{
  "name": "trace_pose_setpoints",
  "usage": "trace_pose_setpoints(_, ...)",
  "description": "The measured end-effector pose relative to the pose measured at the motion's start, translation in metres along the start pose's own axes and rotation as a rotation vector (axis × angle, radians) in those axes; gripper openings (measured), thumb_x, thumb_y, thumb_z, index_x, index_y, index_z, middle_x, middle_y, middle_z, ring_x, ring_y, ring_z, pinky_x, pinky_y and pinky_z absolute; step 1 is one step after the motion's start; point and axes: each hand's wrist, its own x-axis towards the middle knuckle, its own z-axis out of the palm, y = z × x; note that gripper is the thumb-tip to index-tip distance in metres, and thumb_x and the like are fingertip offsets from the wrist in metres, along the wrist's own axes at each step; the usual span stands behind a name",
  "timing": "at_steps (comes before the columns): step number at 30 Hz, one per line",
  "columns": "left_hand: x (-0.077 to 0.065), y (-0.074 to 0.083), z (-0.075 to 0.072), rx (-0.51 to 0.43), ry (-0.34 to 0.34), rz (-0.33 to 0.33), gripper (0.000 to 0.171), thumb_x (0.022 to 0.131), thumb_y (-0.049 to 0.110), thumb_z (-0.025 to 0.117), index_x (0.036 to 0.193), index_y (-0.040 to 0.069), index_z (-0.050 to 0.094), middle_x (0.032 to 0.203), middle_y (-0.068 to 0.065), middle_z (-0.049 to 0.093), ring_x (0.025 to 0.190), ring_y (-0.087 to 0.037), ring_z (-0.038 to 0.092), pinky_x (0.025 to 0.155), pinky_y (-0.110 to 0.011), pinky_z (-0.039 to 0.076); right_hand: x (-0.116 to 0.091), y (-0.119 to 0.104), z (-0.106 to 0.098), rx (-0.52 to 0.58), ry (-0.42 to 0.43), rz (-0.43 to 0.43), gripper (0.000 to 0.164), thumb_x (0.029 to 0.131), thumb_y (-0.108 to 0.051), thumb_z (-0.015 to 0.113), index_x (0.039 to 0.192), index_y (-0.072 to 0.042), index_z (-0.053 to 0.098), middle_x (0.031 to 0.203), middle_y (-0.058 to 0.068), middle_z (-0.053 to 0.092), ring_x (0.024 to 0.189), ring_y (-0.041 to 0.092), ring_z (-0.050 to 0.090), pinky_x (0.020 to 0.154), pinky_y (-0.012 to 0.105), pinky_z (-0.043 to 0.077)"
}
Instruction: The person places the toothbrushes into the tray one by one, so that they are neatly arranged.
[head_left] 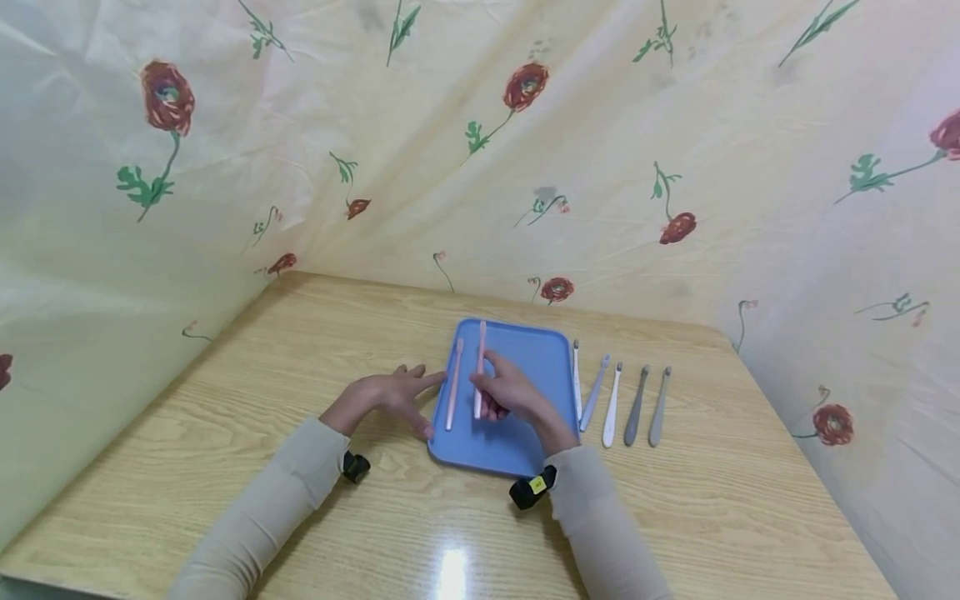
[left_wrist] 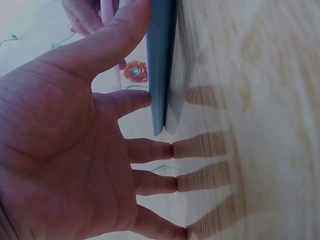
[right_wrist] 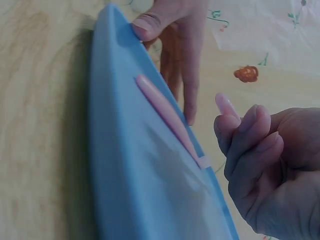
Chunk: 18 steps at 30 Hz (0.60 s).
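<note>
A blue tray (head_left: 517,450) lies on the wooden table, and a pink toothbrush (head_left: 454,387) rests in it along the left side. Above the tray my right hand (head_left: 510,388) grips a second pink toothbrush (head_left: 481,358), bristle end pointing away from me. In the right wrist view only a short end of that held toothbrush (right_wrist: 226,105) shows past the curled fingers. My left hand (head_left: 393,395) is spread at the tray's left edge; in the left wrist view its thumb and index finger touch the rim, while the other fingertips meet the tabletop.
Right of the tray several toothbrushes lie in a row: a white one (head_left: 576,379) close to its edge, a lavender one (head_left: 595,394), another white one (head_left: 612,406), and grey ones (head_left: 637,407). Flowered cloth (head_left: 600,150) hangs behind and beside the table.
</note>
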Motion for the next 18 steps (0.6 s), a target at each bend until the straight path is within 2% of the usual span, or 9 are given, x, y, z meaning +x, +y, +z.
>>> trace_pose_setpoints(5,-0.001,0.000,0.000,-0.003,-0.001,0.006,0.110,0.077,0.051,0.082,0.162,0.027,0.017,0.169,-0.022,0.007,0.154,-0.051,-0.001,0.118,-0.074,0.010,0.001,0.003,0.007,-0.020,0.005,0.018,0.061,0.106,-0.019,0.048,0.158,-0.007,0.019,0.055,0.001,0.059,0.040,0.010,0.052,0.039,0.024,0.043)
trace_pose_setpoints(12,-0.002,0.000,-0.001,-0.006,-0.010,0.009,0.110,0.078,0.051,0.082,0.162,0.027,0.016,0.169,-0.023,0.005,0.154,-0.051,-0.002,0.119,-0.074,0.009,0.004,0.007,0.017,-0.041,0.004,0.052,0.067,0.106,-0.020,0.047,0.161,-0.007,0.010,0.054,0.002,0.060,0.039,0.010,0.053,0.039,0.023,0.043)
trace_pose_setpoints(18,-0.003,0.002,-0.001,-0.001,-0.013,0.003,0.108,0.078,0.051,0.081,0.162,0.028,0.017,0.169,-0.022,0.006,0.154,-0.051,-0.001,0.118,-0.075,0.010,0.010,0.012,0.022,-0.040,0.007,0.068,0.061,0.107,-0.021,0.046,0.159,-0.007,0.019,0.054,0.002,0.058,0.039,0.010,0.053,0.038,0.022,0.042)
